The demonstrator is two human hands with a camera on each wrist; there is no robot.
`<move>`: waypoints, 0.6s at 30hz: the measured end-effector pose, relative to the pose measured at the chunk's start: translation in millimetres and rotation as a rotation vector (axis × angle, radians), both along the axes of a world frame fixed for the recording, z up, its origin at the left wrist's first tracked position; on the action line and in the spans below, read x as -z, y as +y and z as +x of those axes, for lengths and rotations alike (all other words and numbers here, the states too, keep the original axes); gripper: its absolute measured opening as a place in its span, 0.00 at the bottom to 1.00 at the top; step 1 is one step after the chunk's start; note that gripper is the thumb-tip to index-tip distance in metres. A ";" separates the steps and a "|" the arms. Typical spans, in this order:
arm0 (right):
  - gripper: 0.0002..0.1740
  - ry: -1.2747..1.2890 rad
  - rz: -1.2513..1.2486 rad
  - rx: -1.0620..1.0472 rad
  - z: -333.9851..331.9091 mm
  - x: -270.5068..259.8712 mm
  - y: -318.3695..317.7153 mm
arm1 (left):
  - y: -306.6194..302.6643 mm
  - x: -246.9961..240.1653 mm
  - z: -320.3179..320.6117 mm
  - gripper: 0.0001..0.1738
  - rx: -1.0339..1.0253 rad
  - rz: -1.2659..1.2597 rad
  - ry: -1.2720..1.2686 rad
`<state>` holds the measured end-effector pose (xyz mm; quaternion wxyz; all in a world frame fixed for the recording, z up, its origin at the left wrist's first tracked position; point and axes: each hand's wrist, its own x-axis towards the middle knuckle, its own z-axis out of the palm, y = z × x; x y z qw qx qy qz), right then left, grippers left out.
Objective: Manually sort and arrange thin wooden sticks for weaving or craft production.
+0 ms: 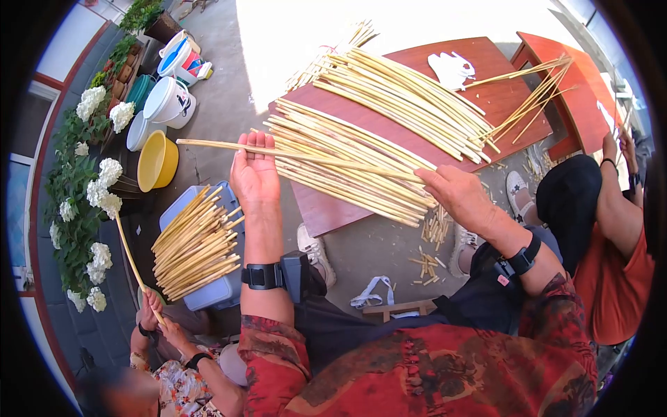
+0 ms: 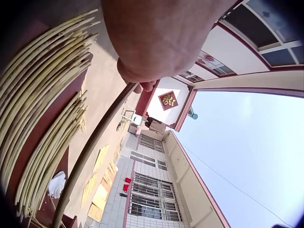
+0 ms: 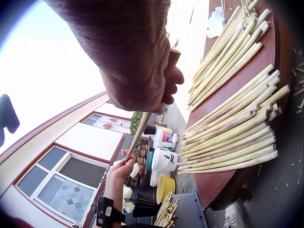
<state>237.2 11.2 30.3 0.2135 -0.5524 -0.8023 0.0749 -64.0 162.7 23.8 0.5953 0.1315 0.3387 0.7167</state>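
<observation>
A long pale plant stalk (image 1: 319, 159) spans both hands above the table. The left hand (image 1: 257, 174) is palm up, and the stalk lies across its straight fingers near the thin end. At the other end, the right hand (image 1: 458, 198) grips the stalk between thumb and fingers. The right wrist view shows the stalk's cut end (image 3: 175, 56) sticking out past the right hand. Below the hands, a row of similar stalks (image 1: 347, 163) lies on the reddish-brown table (image 1: 326, 212), with a second row (image 1: 396, 97) farther back.
A blue-grey bin (image 1: 208, 297) heaped with shorter stalk pieces (image 1: 194, 243) stands at left. Beyond it are a yellow basin (image 1: 158, 161) and white buckets (image 1: 169, 104). Cut bits (image 1: 434, 229) litter the ground. Other people sit at both sides; the left one holds a stalk (image 1: 130, 254).
</observation>
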 end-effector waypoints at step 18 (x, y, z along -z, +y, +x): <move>0.15 0.320 -0.100 0.052 -37.9 11.5 11.6 | -90.7 22.2 116.8 0.20 0.568 0.069 -0.008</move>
